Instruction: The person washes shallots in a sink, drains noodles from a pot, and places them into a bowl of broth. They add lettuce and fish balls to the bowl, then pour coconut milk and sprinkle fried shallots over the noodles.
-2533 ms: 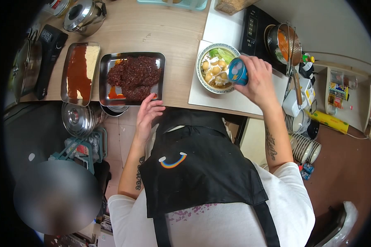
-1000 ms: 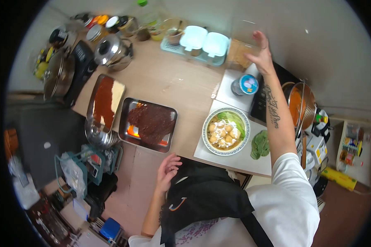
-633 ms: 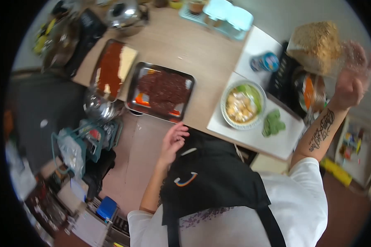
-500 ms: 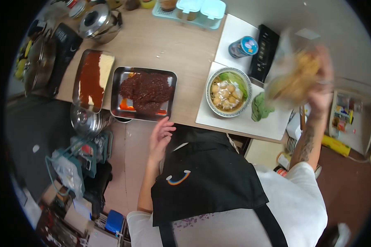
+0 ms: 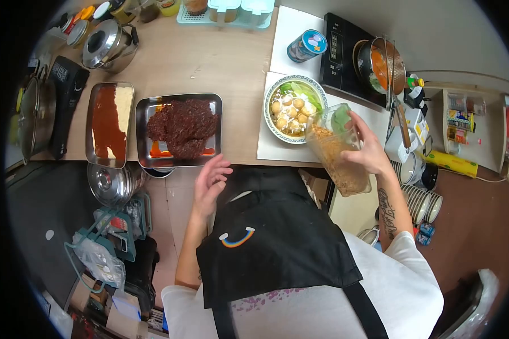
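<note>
My right hand grips a clear plastic container partly filled with tan, crumbly bits. The container tilts beside a patterned bowl, overlapping its right rim in this view. In the bowl lie several round pale balls with white sauce, and lettuce along one side. A green leaf shows at the container's upper end. My left hand holds nothing, its fingers loosely apart at the front edge of a metal tray heaped with dark red paste.
A second tray holds red and cream-coloured layers. Behind the bowl stand a blue can and a black induction cooker with a pot on it. A lidded steel pot and turquoise-lidded boxes are at the back.
My right hand has brought the container left and toward me from over the cooker, to beside the bowl. The pot on the cooker now shows. My left hand stays open by the tray.
</note>
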`<action>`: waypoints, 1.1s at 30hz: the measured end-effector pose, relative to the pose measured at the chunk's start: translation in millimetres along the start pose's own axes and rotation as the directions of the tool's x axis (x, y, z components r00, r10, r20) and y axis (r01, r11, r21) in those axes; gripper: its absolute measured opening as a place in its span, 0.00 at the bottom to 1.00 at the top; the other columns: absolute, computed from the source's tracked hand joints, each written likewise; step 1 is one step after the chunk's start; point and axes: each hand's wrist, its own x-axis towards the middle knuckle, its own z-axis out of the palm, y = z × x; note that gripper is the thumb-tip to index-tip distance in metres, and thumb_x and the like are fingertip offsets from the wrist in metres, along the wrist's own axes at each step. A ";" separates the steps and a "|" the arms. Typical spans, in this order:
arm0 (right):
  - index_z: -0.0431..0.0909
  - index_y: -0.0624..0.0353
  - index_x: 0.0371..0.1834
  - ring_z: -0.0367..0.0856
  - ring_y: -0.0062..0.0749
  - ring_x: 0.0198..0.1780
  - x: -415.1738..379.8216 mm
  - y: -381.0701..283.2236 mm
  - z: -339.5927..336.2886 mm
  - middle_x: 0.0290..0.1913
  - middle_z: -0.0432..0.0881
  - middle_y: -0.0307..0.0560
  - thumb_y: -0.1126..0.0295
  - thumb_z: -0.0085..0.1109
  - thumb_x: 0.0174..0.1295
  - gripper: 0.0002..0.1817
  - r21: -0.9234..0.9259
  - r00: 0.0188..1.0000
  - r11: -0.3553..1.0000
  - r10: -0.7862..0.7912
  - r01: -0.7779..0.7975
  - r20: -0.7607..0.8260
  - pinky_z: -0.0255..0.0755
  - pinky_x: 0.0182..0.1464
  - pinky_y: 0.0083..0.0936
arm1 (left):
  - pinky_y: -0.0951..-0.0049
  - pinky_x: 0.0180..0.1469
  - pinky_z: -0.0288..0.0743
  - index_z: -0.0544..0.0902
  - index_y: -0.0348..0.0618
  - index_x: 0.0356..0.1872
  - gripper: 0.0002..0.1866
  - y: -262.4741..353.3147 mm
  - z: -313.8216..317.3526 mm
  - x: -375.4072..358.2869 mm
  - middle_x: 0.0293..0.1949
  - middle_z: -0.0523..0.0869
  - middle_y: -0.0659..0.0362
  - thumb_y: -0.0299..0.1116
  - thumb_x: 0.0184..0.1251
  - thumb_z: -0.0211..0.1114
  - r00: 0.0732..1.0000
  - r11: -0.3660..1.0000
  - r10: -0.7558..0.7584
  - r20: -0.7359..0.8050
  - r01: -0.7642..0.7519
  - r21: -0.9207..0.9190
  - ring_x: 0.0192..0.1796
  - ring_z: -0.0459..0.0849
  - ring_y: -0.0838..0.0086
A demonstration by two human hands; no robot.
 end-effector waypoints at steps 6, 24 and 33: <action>0.57 0.63 0.80 0.69 0.48 0.72 3.8 12.3 8.9 0.71 0.70 0.61 0.61 0.80 0.39 0.60 0.019 0.999 0.999 -0.031 0.032 -0.019 0.61 0.75 0.36 | 0.72 0.58 0.72 0.65 0.31 0.74 0.39 -2.3 2.0 -5.8 0.62 0.79 0.49 0.35 0.60 0.61 1.000 0.999 -0.006 0.004 0.006 0.044 0.59 0.82 0.68; 0.57 0.61 0.79 0.74 0.49 0.64 -11.4 24.5 -1.5 0.62 0.74 0.58 0.62 0.79 0.38 0.60 -0.054 0.987 0.994 -0.102 0.096 -0.120 0.67 0.69 0.38 | 0.73 0.57 0.72 0.69 0.33 0.73 0.36 -9.3 6.2 -4.5 0.61 0.80 0.49 0.26 0.58 0.58 1.000 1.000 -0.004 -0.016 0.004 -0.026 0.59 0.82 0.68; 0.58 0.58 0.79 0.73 0.49 0.64 1.8 -10.0 9.0 0.63 0.72 0.57 0.61 0.80 0.36 0.61 -0.120 0.983 0.977 -0.180 0.174 -0.039 0.67 0.69 0.39 | 0.73 0.58 0.72 0.67 0.32 0.73 0.37 -3.8 13.3 10.4 0.62 0.79 0.49 0.32 0.60 0.61 0.999 0.999 -0.025 0.038 0.024 0.027 0.59 0.82 0.68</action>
